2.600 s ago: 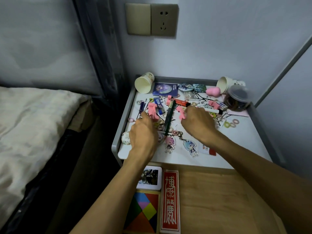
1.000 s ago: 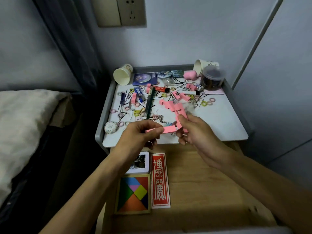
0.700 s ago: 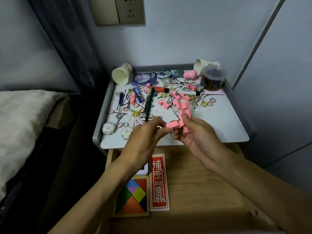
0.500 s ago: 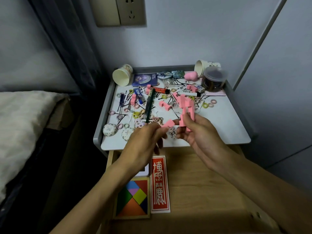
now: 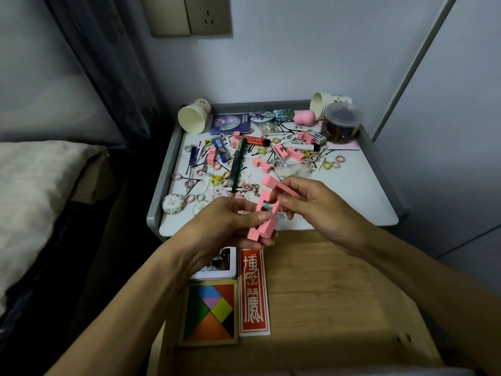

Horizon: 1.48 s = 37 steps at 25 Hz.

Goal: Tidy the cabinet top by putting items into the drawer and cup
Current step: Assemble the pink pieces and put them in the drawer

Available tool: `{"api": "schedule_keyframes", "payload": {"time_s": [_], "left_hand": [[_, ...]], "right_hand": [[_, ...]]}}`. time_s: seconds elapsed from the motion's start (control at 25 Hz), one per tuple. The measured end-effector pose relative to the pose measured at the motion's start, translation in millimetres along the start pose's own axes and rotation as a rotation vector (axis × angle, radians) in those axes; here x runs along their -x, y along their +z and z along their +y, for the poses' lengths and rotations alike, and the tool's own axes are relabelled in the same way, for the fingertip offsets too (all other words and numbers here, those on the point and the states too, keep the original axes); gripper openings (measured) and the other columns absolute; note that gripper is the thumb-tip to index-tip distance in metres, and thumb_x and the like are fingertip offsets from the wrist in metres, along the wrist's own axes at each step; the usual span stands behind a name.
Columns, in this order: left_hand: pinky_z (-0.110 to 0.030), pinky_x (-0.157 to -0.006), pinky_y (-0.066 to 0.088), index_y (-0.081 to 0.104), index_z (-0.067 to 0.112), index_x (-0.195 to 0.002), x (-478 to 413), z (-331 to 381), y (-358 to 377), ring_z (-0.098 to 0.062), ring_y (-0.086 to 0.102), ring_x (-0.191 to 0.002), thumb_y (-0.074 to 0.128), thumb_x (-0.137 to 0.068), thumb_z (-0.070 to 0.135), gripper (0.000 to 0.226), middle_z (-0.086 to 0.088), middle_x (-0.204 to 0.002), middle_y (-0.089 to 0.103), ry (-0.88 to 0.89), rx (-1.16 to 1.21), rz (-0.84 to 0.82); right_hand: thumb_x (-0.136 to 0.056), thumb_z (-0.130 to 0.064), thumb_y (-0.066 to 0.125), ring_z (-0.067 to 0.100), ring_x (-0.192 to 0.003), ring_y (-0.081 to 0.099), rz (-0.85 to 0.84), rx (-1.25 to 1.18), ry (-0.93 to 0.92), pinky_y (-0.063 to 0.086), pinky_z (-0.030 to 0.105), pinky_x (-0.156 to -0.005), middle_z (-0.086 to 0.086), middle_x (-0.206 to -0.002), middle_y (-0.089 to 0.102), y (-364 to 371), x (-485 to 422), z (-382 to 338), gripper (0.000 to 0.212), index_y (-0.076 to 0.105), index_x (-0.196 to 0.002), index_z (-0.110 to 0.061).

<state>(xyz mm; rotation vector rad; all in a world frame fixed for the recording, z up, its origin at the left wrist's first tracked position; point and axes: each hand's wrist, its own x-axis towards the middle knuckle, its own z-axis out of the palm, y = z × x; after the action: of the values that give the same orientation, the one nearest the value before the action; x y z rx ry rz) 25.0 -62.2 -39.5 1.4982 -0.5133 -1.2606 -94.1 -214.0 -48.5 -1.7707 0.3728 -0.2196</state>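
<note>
Both grips, left hand [image 5: 227, 223] and right hand [image 5: 311, 210], pinch pink blocks [image 5: 268, 185] by the drawer [image 5: 325, 289]; bunch them, then set them low on its bare right side.

Red card [image 5: 254, 291] in drawer [image 5: 325, 294]: white Chinese characters, top one 博; other labels unreadable.

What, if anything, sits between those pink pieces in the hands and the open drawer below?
Nothing visible. The left hand and right hand hold the pink pieces just above the open drawer. A tangram, a red box and a white tin fill its left side; its right side shows bare wood.
</note>
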Motion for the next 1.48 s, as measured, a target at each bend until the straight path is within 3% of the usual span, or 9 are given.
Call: {"api": "schedule_keyframes", "payload": {"time_s": [0.16, 0.28, 0.44, 0.72, 1.12, 1.28, 1.48], "left_hand": [[-0.031, -0.059, 0.061, 0.051, 0.017, -0.124, -2, -1, 5, -0.034, 0.072, -0.074, 0.062, -0.090, 0.006, 0.038, -0.027, -0.095, 0.071, 0.036, 0.030, -0.046], [-0.032, -0.059, 0.060, 0.052, 0.021, -0.127, -5, -5, 11, -0.035, 0.072, -0.075, 0.062, -0.091, 0.006, 0.041, -0.023, -0.097, 0.072, 0.080, -0.005, -0.049], [-0.038, -0.070, 0.061, 0.057, 0.015, -0.122, -7, -6, 13, -0.038, 0.072, -0.082, 0.060, -0.092, 0.008, 0.031, -0.021, -0.095, 0.074, 0.090, 0.023, 0.025], [-0.033, -0.063, 0.060, 0.057, 0.009, -0.118, -9, -9, 14, -0.033, 0.074, -0.080, 0.057, -0.095, 0.013, 0.023, -0.023, -0.091, 0.073, 0.117, 0.056, 0.132], [-0.038, -0.063, 0.060, 0.064, 0.010, -0.114, -12, -11, 12, -0.037, 0.072, -0.081, 0.060, -0.093, 0.011, 0.021, -0.023, -0.095, 0.073, 0.107, 0.170, 0.158], [-0.033, -0.057, 0.059, 0.064, 0.000, -0.111, -13, -13, 14, -0.031, 0.073, -0.079, 0.058, -0.092, 0.004, 0.020, -0.022, -0.090, 0.073, 0.142, 0.202, 0.205], [-0.031, -0.055, 0.058, 0.066, 0.001, -0.112, -13, -15, 18, -0.027, 0.074, -0.075, 0.060, -0.092, 0.005, 0.021, -0.020, -0.086, 0.074, 0.169, 0.205, 0.238]], "right_hand": [[-0.100, -0.010, 0.048, 0.011, -0.081, 0.057, 0.033, 0.081, 0.087, 0.049, 0.031, -0.079, -0.004, -0.089, 0.065, 5, 1, 8, 0.021, 0.068, -0.098, -0.017], [-0.098, -0.011, 0.049, 0.015, -0.085, 0.059, 0.110, 0.100, 0.073, 0.049, 0.041, -0.086, 0.000, -0.096, 0.065, 7, 1, 8, 0.022, 0.068, -0.092, -0.020], [-0.097, -0.010, 0.050, 0.012, -0.082, 0.059, 0.138, 0.072, 0.083, 0.049, 0.039, -0.084, -0.003, -0.090, 0.062, 12, 4, 6, 0.020, 0.065, -0.089, -0.021], [-0.100, -0.019, 0.050, 0.008, -0.081, 0.058, 0.109, 0.076, 0.112, 0.049, 0.027, -0.077, -0.004, -0.087, 0.059, 20, 8, 3, 0.009, 0.057, -0.103, -0.016], [-0.097, -0.017, 0.055, -0.002, -0.083, 0.062, 0.150, 0.075, 0.078, 0.048, 0.011, -0.071, -0.002, -0.093, 0.065, 20, 7, 0, 0.005, 0.057, -0.099, -0.013], [-0.095, -0.014, 0.058, 0.002, -0.087, 0.062, 0.158, 0.110, 0.073, 0.049, 0.015, -0.075, -0.001, -0.095, 0.065, 21, 7, 2, 0.004, 0.058, -0.099, -0.014], [-0.095, -0.014, 0.058, 0.005, -0.087, 0.063, 0.175, 0.101, 0.073, 0.050, 0.018, -0.077, 0.000, -0.094, 0.064, 21, 6, 2, 0.008, 0.058, -0.102, -0.010]]}}
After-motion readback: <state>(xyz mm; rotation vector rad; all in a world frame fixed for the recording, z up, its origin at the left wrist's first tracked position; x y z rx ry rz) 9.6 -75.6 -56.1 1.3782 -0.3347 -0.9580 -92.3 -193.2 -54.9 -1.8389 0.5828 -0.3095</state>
